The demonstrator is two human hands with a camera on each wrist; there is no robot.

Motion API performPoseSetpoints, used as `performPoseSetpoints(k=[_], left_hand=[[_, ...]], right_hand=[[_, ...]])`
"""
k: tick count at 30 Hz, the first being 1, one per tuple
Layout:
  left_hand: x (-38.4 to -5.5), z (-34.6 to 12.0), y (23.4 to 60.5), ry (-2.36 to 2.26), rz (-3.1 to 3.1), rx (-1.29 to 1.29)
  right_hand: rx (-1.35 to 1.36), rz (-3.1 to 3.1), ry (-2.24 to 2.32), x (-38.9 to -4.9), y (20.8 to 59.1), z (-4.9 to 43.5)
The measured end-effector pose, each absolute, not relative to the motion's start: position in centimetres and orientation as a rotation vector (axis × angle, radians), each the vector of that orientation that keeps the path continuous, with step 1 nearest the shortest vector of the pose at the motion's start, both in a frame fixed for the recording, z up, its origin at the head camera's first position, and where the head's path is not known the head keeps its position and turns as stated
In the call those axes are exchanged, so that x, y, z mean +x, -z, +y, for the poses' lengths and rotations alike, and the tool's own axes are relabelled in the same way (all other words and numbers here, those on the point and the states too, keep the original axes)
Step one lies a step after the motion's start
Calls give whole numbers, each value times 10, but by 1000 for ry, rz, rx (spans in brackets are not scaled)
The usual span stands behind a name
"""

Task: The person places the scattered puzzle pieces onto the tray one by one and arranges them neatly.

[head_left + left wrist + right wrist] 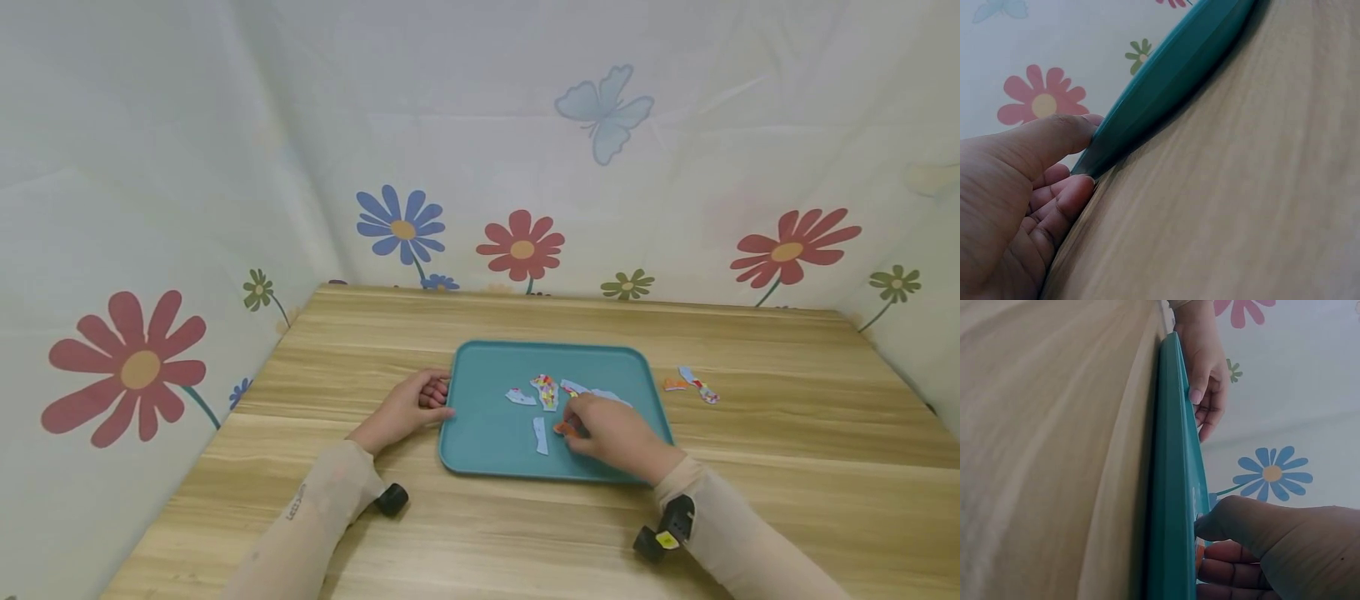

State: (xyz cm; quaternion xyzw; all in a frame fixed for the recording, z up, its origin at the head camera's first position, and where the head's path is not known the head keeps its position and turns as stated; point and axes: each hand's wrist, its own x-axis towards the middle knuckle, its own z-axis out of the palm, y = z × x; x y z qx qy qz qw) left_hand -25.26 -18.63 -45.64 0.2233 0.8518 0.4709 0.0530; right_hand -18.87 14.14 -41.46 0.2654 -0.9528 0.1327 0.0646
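Note:
My left hand (408, 407) holds the left rim of a teal tray (487, 450). In the left wrist view its thumb (1063, 134) lies over the rim and the fingers curl by the tray's underside. Over the tray's right half, my right hand (611, 433) pinches a small orange paper piece (564, 429) between thumb and fingertips. Left of that hand lie a narrow pale strip (540, 436), a multicoloured piece (546, 392) and a whitish scrap (520, 397). More pale pieces (609, 395) sit just behind the right hand, partly hidden by it.
On the wooden table (480, 533), right of the tray, lie an orange scrap (674, 384) and a long pale piece with a coloured end (699, 385). A flower-printed cloth (450, 125) hangs behind the table and along its sides.

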Motion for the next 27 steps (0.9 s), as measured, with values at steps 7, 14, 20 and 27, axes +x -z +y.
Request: performPoseSetpoints(k=[7, 14, 20, 27], left_hand=[[-252, -187, 458, -1435, 2587, 678], [-253, -186, 457, -1437, 2585, 671], [-253, -185, 458, -1439, 2584, 674], [-254, -186, 460, -1449, 2580, 680]], right_hand=[[811, -2872, -374, -189, 419, 138], [818, -2857, -325, -189, 423, 137], [822, -2859, -319, -189, 423, 139], [812, -2888, -305, -191, 418, 143]])
